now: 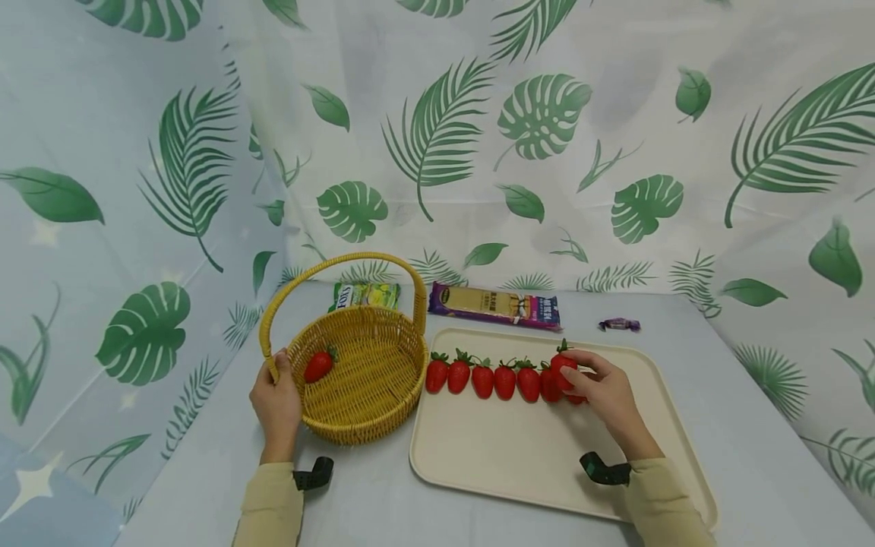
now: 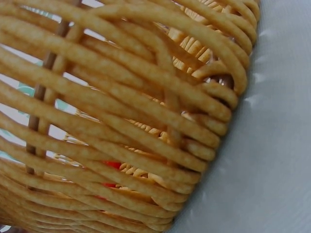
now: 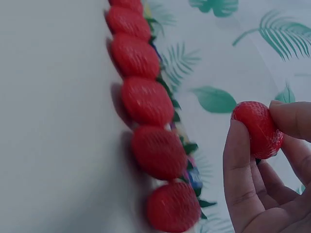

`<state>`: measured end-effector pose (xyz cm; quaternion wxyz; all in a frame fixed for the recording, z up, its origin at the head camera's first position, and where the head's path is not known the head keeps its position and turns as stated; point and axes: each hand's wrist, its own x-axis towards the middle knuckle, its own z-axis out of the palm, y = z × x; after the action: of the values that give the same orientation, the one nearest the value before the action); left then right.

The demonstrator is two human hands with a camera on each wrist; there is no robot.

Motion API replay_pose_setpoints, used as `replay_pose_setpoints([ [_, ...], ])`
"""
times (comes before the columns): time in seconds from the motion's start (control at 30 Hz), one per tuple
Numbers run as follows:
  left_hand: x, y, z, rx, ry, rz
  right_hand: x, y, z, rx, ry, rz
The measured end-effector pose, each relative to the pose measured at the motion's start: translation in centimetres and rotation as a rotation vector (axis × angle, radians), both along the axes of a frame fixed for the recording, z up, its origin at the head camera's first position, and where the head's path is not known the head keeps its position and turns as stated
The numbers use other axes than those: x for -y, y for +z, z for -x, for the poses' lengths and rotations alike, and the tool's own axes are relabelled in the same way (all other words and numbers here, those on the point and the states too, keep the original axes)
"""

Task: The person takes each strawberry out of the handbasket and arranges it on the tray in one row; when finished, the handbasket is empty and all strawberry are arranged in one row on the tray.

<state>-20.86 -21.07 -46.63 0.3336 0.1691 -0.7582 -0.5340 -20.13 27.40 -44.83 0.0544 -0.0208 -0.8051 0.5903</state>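
My left hand [image 1: 276, 399] grips the yellow wicker basket [image 1: 362, 431] at its left side, where the arched handle meets the rim. One red strawberry [image 1: 317, 367] lies inside the basket. The woven wall [image 2: 112, 97] fills much of the left wrist view, with bits of red showing through its gaps. Above the tray's right half, my right hand [image 1: 618, 403] pinches a strawberry [image 3: 257, 128] between thumb and fingers, its leafy top pointing up in the head view. Several more strawberries [image 1: 504, 382] lie in a row on the cream tray [image 1: 506, 460]; the hand partly covers the right end.
Behind the basket lies a green snack bag [image 1: 369, 295]. A purple-edged pasta packet [image 1: 492, 305] lies beyond the tray, and a small purple wrapped candy [image 1: 619, 324] sits to its right. Leaf-printed cloth [image 1: 444, 175] stands behind and at the sides.
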Motion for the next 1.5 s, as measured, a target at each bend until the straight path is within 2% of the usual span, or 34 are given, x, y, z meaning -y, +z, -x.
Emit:
replay_pose_setpoints([
  [0.13, -0.1, -0.1, 0.0, -0.005, -0.006, 0.0, -1.3, 0.1, -0.3, -0.02, -0.066, 0.011],
  [0.3, 0.0, -0.2, 0.1, 0.002, 0.021, 0.016, -2.7, -0.1, -0.6, -0.021, -0.132, 0.019],
  [0.5, 0.1, -0.2, 0.1, 0.002, 0.013, 0.02, -4.5, -1.0, -0.8, -0.041, -0.218, 0.067],
  [0.6, 0.1, -0.3, 0.0, 0.01, 0.013, 0.018, -5.3, -1.4, -0.8, -0.025, -0.275, 0.095],
  [0.67, 0.1, -0.3, 0.0, 0.013, 0.018, 0.02, -5.8, -1.5, -0.9, -0.014, -0.313, 0.075],
  [0.73, 0.1, -0.3, -0.1, 0.017, 0.019, 0.025, -6.2, -1.5, -0.9, -0.01, -0.343, 0.11],
  [0.9, 0.1, -0.2, 0.0, 0.011, 0.009, 0.014, -7.3, -1.2, -1.0, 0.02, -0.358, 0.192],
  [1.17, 0.1, -0.1, 0.2, 0.012, -0.001, -0.006, -8.0, -1.3, -1.2, 0.155, -0.423, 0.033],
  [1.33, 0.1, -0.2, 0.2, 0.012, 0.004, -0.005, -8.2, -1.5, -1.2, 0.24, -0.407, -0.089],
  [1.5, 0.1, -0.1, 0.2, 0.004, 0.002, 0.001, -8.3, -1.9, -1.1, 0.274, -0.363, -0.084],
])
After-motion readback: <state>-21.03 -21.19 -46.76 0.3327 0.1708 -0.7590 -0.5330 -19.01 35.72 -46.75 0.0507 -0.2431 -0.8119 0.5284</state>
